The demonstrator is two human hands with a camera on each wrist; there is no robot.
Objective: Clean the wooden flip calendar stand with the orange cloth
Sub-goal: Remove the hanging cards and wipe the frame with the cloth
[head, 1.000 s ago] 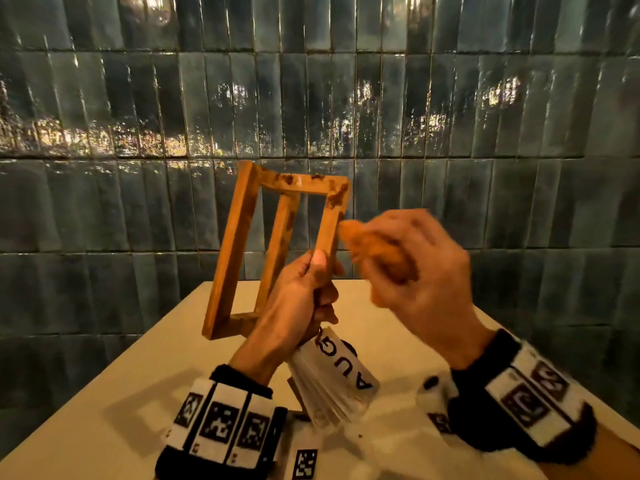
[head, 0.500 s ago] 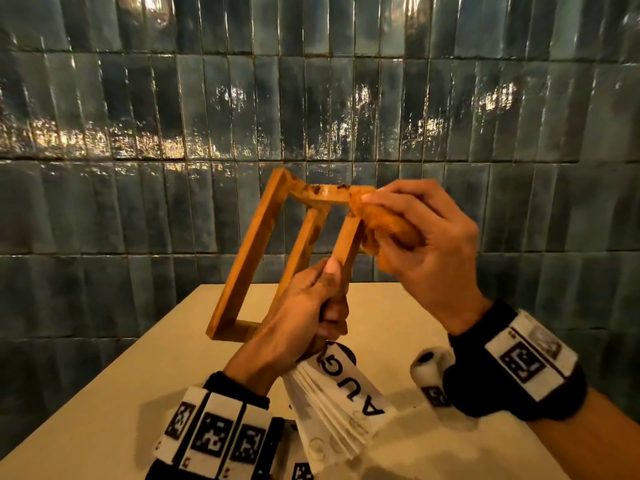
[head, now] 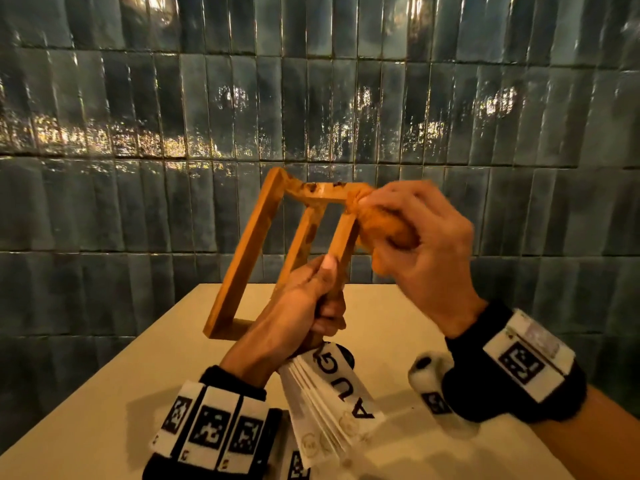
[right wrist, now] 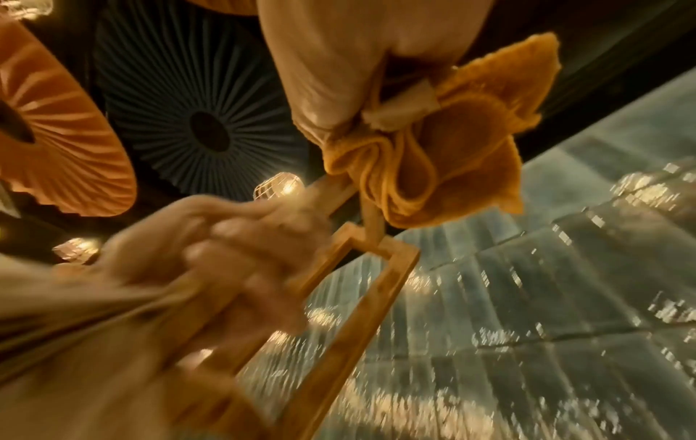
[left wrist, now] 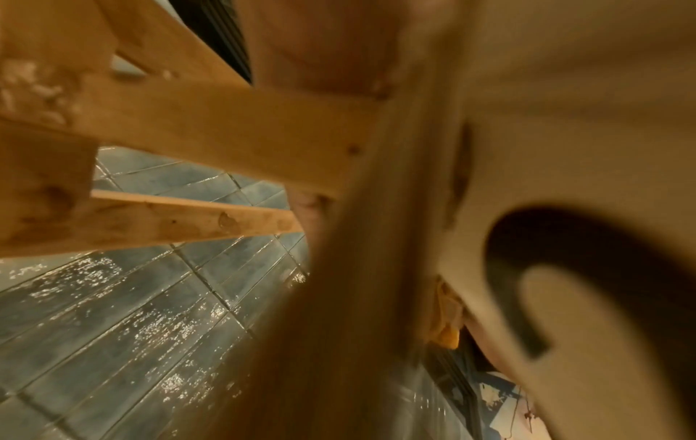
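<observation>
We hold the wooden flip calendar stand [head: 249,251] up in the air above the pale table [head: 104,403], its frame tilted so that the top bar leans toward the tiled wall [head: 138,202]. Our left hand [head: 301,306] grips the lower part of the right-hand upright, fingers curled round the wood and the thumb laid up along it. Below that hand the white calendar cards [head: 332,393] fan out and hang down, the top one printed with the letters A U G. Our right hand [head: 415,244] has the orange cloth [head: 384,223] bunched in its curled fingers and presses it against the upper right corner of the stand, where the top bar meets the right upright. From the right wrist we see the cloth [right wrist: 444,143] folded into loops between thumb and fingers, with a small white label showing, and it wraps over the thin wooden bars of the stand [right wrist: 369,297] there. The left wrist view is blurred; it shows the wooden bars [left wrist: 188,125] close up, with pale specks on one joint, and a sliver of the cloth [left wrist: 448,321]. Dark marks show on the top bar in the head view.
</observation>
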